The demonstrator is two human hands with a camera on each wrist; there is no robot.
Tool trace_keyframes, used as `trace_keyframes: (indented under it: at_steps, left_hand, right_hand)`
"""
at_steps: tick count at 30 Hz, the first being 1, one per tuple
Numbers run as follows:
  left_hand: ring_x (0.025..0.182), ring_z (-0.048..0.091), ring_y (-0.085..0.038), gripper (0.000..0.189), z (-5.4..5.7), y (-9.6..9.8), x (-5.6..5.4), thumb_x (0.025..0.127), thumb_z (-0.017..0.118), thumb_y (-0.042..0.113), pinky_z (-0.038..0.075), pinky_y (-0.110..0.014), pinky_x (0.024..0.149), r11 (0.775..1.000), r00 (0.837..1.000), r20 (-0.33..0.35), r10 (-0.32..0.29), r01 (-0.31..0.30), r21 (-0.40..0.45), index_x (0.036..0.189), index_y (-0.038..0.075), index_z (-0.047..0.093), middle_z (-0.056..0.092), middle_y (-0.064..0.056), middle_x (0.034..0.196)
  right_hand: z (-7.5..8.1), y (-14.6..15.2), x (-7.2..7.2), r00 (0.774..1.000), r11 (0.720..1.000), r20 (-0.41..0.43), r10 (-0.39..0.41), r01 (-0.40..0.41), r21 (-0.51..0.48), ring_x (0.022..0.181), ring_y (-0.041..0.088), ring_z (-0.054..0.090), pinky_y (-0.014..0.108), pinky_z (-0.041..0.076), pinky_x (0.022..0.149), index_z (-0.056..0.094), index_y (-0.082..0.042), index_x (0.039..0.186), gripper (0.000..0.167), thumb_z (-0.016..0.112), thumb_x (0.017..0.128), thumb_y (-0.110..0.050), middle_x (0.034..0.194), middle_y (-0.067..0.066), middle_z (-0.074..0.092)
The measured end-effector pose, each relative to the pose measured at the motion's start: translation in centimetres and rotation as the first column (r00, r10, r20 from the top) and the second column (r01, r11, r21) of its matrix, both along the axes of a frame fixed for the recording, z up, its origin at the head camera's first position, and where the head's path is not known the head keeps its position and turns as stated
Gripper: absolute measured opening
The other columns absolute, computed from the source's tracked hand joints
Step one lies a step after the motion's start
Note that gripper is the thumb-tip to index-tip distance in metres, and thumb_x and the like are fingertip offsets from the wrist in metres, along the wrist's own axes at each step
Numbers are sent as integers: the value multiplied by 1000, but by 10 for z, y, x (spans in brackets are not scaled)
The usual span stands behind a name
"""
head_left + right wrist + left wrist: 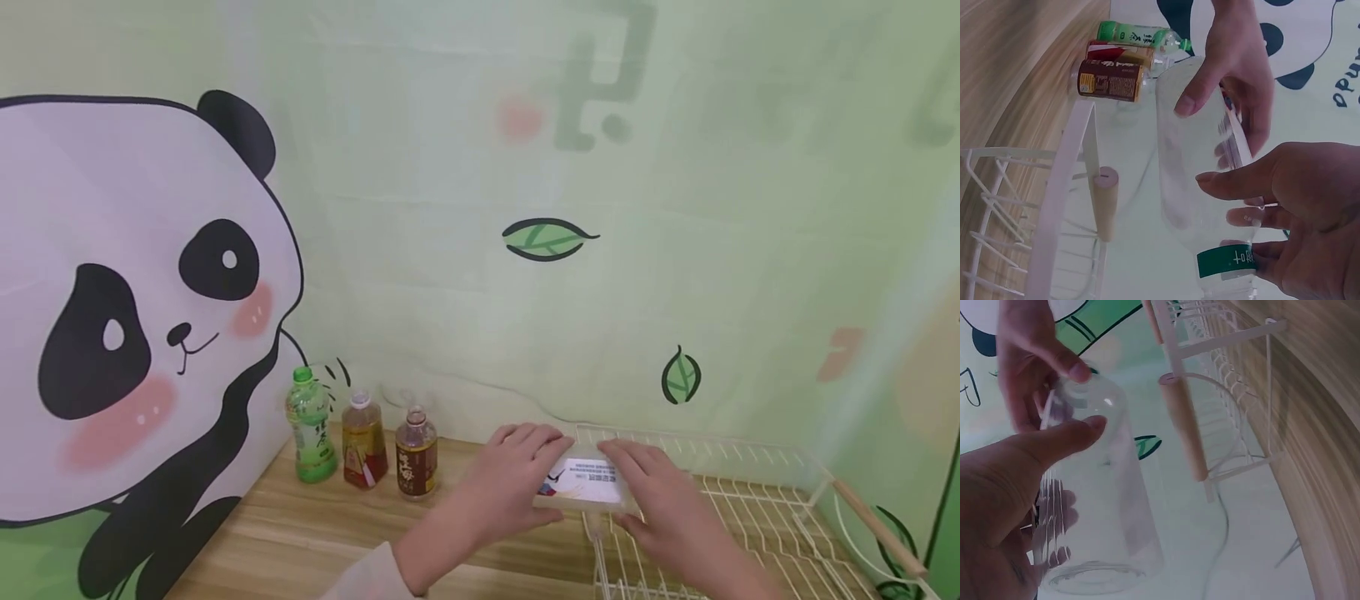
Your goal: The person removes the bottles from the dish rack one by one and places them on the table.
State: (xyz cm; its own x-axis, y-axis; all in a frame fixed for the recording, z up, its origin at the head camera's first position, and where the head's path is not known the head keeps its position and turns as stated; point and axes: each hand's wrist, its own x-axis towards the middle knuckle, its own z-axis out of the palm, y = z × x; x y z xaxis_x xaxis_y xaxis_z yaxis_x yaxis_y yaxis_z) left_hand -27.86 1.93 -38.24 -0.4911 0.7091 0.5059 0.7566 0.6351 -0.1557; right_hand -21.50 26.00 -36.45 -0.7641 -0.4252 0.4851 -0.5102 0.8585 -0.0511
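Both hands hold a clear plastic bottle (1188, 156) on its side over the white wire rack (1063, 187). My left hand (487, 483) grips the base end, its thumb (1072, 440) along the near side and its fingers behind. Toward the neck, my right hand (667, 517) grips the other end, with the thumb across the wall and fingers visible through the plastic. A white printed label (588, 481) faces up between the hands, and a green band (1227, 261) circles the bottle close to the neck.
Left of the hands, on the wooden table (247, 542), stand a green tea bottle (313, 437), a bottle with a red and yellow label (363, 446) and a brown-labelled bottle (417, 458). The rack has a wooden handle (877, 525). Behind rises a panda-printed wall covering (420, 275).
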Motion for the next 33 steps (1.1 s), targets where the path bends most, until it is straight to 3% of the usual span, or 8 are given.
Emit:
trace_keyframes:
  at_steps: [7, 22, 27, 33]
  left_hand:
    - [132, 54, -16, 93, -5, -1, 0, 75, 92, 58, 50, -35, 108, 998, 999, -35, 6, -4, 57, 149, 14, 56, 58, 2, 144]
    - [126, 57, -16, 89, -6, -1, -1, 73, 95, 55, 53, -35, 104, 998, 999, -37, 38, -36, 55, 144, 15, 58, 61, 3, 136]
    - [129, 55, -19, 86, -3, -3, -3, 77, 95, 46, 51, -41, 109, 994, 999, -15, 44, -42, 98, 147, 15, 56, 60, 2, 136]
    - [134, 51, -21, 82, -4, -11, -10, 83, 92, 44, 46, -44, 114, 994, 998, 42, 55, -59, 96, 150, 17, 53, 58, 2, 140]
  right_hand:
    - [4, -10, 4, 999, 999, -26, -24, 24, 26, 128, 34, 58, 53, 55, 104, 58, -4, 146, 81, 95, 74, -4, 142, 11, 63]
    - [2, -17, 0, 997, 1000, -83, -3, 5, 18, 127, 34, 58, 52, 54, 105, 59, -3, 144, 85, 97, 67, 1, 141, 10, 64]
    - [1, -18, -4, 996, 1000, -92, -8, 10, 24, 134, 36, 55, 54, 51, 110, 54, -3, 150, 88, 97, 73, -6, 149, 14, 58]
    - [0, -10, -5, 983, 997, -166, 72, -70, 14, 137, 39, 53, 58, 52, 107, 50, -1, 153, 93, 97, 76, -20, 153, 18, 53]
